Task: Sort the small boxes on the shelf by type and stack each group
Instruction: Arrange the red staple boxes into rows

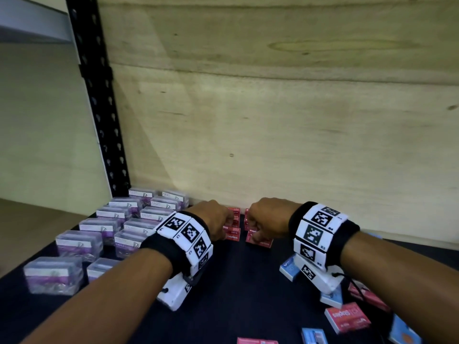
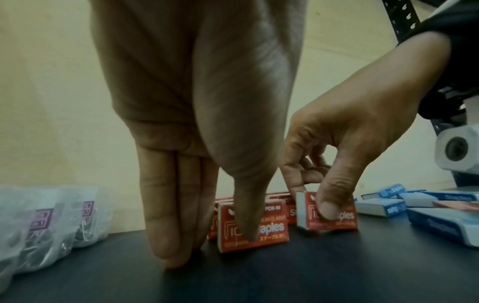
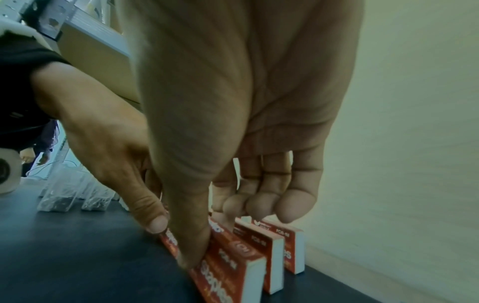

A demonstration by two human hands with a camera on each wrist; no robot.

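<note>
Two short rows of red staples boxes stand on edge at the back of the dark shelf (image 1: 243, 281). My left hand (image 1: 229, 227) is over the left row (image 1: 233, 232); its thumb presses the front box's face (image 2: 272, 229) while its other fingers (image 2: 166, 225) point down beside the box to the shelf. My right hand (image 1: 252, 232) pinches the right row's front box (image 2: 344, 217), thumb on its face and fingers behind. In the right wrist view that thumb lies on the front red box (image 3: 233, 266), with fingertips (image 3: 261, 203) over the boxes behind.
Several clear plastic boxes with purple labels (image 1: 106, 227) fill the shelf's left side. Blue staples boxes (image 1: 289, 269) and a loose red one (image 1: 347, 320) lie at the right front. A plywood wall (image 1: 273, 120) closes the back; a black upright (image 1: 99, 108) stands at left.
</note>
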